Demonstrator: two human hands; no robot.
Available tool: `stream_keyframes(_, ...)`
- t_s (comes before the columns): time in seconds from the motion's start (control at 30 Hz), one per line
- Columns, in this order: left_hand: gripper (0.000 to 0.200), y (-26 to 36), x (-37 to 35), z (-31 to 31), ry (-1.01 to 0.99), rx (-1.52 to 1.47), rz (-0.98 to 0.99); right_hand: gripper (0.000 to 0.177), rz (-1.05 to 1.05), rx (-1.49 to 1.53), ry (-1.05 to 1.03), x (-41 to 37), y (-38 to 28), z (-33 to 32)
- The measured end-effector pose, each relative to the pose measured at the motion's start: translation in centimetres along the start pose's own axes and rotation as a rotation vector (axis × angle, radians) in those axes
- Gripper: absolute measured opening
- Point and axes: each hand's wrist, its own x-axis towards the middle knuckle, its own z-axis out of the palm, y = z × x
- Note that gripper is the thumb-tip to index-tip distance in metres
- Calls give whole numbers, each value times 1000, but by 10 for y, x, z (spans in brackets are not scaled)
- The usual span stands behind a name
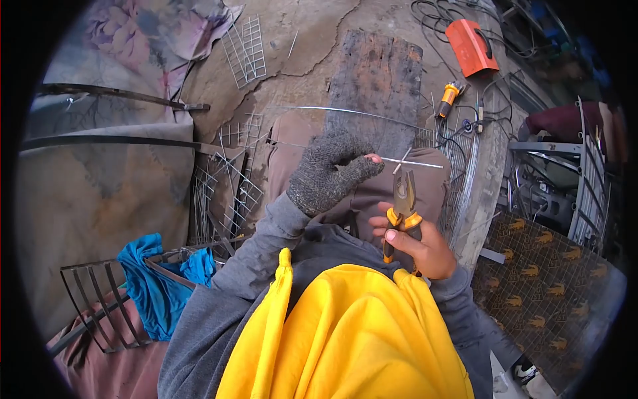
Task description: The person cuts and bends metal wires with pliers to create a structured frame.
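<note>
My left hand [333,169], in a dark grey knitted glove, pinches a thin metal rod [425,164] over my lap. A bare fingertip pokes out of the glove at the rod. Right of the fingers, a short crosspiece [403,160] crosses the rod at a slant. In my bare right hand [425,249] is a pair of pliers [403,199] with yellow and black handles. Its jaws point up, with their tips just below the crosspiece. Beyond my left hand, a long thin wire [352,111] stretches across above my knees.
A scorched wooden board [375,73] lies on the cracked concrete ahead. To its right are a yellow angle grinder [450,100], an orange metal case [472,48] and black cables. Wire grid pieces [246,50] lie at left. A blue cloth [149,286] hangs over a metal frame [100,306].
</note>
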Motion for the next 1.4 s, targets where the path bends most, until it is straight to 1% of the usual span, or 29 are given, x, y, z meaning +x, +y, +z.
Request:
stream_keyframes(0.07, 18, 2, -1, 0, -15, -39, -36, 53, -22, -36, 0, -2, -1, 4)
stream_keyframes(0.27, 16, -3, -6, -2, -55, -42, 15, 53, -38, -64, 23, -3, -1, 2)
stream_keyframes(0.33, 17, -4, -8, -3, -71, -33, 6, 53, -50, -19, 42, -3, 1, 2)
stream_keyframes(0.4, 17, -5, -8, -4, -88, -25, -2, 53, -51, -37, 39, -4, 0, 1)
stream_keyframes(0.47, 18, -6, -8, -4, -105, 32, 100, 53, -54, -55, 38, -4, 0, 1)
stream_keyframes(0.57, 19, -6, -9, -4, -111, 82, 110, 52, -72, -89, 53, -2, 1, 1)
stream_keyframes(0.67, 18, -7, -11, -5, -111, 85, 129, 50, -42, -131, 58, -3, -2, 0)
stream_keyframes(0.77, 18, -9, -12, -5, -108, 61, 127, 47, -55, -181, 67, -4, -5, 1)
stream_keyframes(0.97, 18, -6, -12, -7, -114, 56, 131, 42, -5, -207, 35, -4, -7, 0)
stream_keyframes(1.03, 18, -6, -13, -8, -119, 44, 120, 32, -67, -165, 53, -4, -1, 0)
stream_keyframes(1.07, 17, -5, -13, -8, -123, 32, 109, 32, -67, -165, 53, -3, 0, 1)
stream_keyframes(1.1, 17, -5, -13, -9, -123, 31, 109, 28, -44, -113, 47, -3, 1, 1)
stream_keyframes(1.13, 19, -5, -12, -9, -138, 27, 105, 24, -20, -61, 41, -3, 2, 1)
stream_keyframes(1.2, 20, -4, -12, -11, -151, 23, 101, 23, -19, -45, 39, -4, 1, 3)
stream_keyframes(1.27, 33, -3, -12, -13, -213, 34, 53, 23, -18, -29, 36, -4, 1, 3)
stream_keyframes(1.3, 33, 1, -12, -13, -213, 33, 53, 23, -29, -24, 40, -3, 2, 3)
stream_keyframes(1.37, 48, 9, -11, -8, -172, 157, 123, 24, -38, -19, 45, -2, 7, 2)
stream_keyframes(1.4, 48, 11, -11, -3, -171, 156, 123, 25, -39, -44, 64, 0, 13, 3)
